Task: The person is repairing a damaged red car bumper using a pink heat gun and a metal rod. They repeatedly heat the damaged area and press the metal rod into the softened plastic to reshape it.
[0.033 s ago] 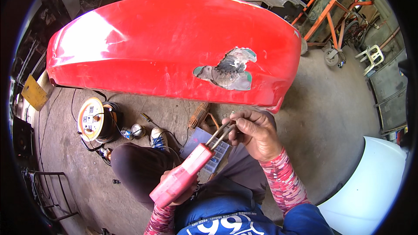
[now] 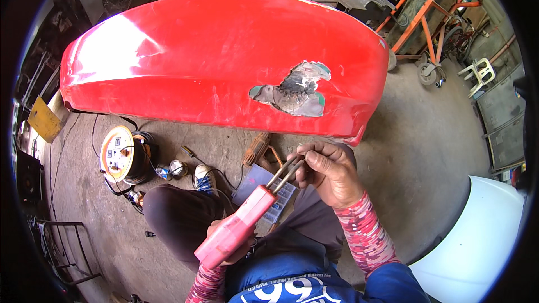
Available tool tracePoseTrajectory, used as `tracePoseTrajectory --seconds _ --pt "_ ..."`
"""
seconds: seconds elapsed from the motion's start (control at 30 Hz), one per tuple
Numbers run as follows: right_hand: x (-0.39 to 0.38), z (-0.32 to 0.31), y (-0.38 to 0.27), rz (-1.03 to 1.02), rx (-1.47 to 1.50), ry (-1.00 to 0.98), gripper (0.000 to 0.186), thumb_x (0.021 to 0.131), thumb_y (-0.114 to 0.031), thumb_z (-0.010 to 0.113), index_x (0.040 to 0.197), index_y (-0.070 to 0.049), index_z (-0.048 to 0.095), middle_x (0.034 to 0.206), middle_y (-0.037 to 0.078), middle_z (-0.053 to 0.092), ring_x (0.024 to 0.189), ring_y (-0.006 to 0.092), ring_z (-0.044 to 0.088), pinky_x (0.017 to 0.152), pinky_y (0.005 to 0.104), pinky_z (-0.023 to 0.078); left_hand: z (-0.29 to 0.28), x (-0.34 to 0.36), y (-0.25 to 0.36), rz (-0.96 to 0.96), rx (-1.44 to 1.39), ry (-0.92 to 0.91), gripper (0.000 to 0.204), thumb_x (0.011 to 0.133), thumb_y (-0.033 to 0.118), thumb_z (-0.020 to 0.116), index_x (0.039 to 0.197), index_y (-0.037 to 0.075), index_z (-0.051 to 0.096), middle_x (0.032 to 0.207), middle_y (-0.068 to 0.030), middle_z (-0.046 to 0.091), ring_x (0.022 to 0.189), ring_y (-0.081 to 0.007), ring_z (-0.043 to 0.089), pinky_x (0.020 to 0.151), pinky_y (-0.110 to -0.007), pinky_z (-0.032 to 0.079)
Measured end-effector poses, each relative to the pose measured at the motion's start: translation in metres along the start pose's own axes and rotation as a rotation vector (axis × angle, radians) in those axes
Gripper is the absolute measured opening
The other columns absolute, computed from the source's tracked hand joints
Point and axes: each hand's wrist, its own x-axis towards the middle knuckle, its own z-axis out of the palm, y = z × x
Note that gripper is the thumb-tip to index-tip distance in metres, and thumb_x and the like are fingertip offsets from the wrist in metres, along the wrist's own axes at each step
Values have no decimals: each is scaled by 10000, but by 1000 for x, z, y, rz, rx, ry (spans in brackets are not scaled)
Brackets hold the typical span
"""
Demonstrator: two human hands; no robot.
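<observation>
My left hand [image 2: 238, 251], mostly hidden under it, is wrapped round a pink-red hot stapler [image 2: 238, 223] with two metal prongs pointing up and right. At the prong tips my right hand [image 2: 330, 171] has its fingers closed in a pinch. Whatever small piece sits between those fingers is too small to make out. Beyond both hands stretches a red car bumper [image 2: 213, 62] with a ragged patch of damage [image 2: 297, 92], grey and green, with dark stitch-like marks across it. Below the prongs, a clear compartment case [image 2: 255, 178] lies open by my legs, holding small parts.
An orange-brown power tool [image 2: 258, 147] lies under the bumper's edge. Left of my shoe stand small cans [image 2: 178, 168] and a cable reel [image 2: 117, 154]; cords cross the floor. A white panel [image 2: 469, 247] is at right, an orange trolley [image 2: 429, 22] at far right.
</observation>
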Motion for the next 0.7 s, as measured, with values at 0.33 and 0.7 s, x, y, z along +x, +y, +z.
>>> tracePoseTrajectory --seconds 0.33,0.7 --pt "4 -10 -5 91 -32 74 181 963 -156 666 1078 -17 680 895 58 703 665 88 619 573 228 510 -1 34 38 285 389 -96 271 761 218 743 965 42 716 724 -58 575 665 -239 565 648 -366 418" --pt "-20 -4 -29 -292 -365 389 156 964 -116 645 1053 11 659 859 92 687 608 84 570 517 222 447 35 42 45 415 804 -289 274 770 236 689 1013 112 704 761 -10 543 734 -208 558 732 -359 388"
